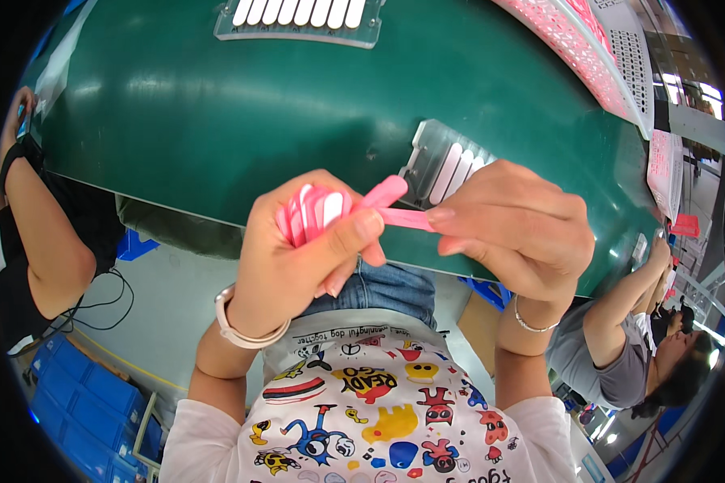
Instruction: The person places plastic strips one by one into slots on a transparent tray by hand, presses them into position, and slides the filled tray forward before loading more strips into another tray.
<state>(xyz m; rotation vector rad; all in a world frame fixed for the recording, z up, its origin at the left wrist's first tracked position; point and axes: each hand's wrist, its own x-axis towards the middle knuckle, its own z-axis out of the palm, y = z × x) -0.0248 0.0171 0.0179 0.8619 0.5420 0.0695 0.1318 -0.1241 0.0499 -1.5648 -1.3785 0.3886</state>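
A bunch of pink and white flat strips with rounded ends (314, 211) is clasped in my left hand (290, 249), its fingers wrapped round them. Out of that hand, one pink strip (407, 218) reaches across to my right hand (524, 229), which pinches its far end between thumb and fingers. Another pink strip (385, 191) sticks out at an angle just above it. Behind my right hand, a clear plastic tray (420, 161) holds several pale strips in slots; my hand hides part of it.
Below my hands runs the edge of a green table (217, 121). A second clear tray (298, 34) with white strips lies at the far side. White baskets (632, 72) with pink pieces stand at right. People sit on both sides; blue bins (80, 402) are at lower left.
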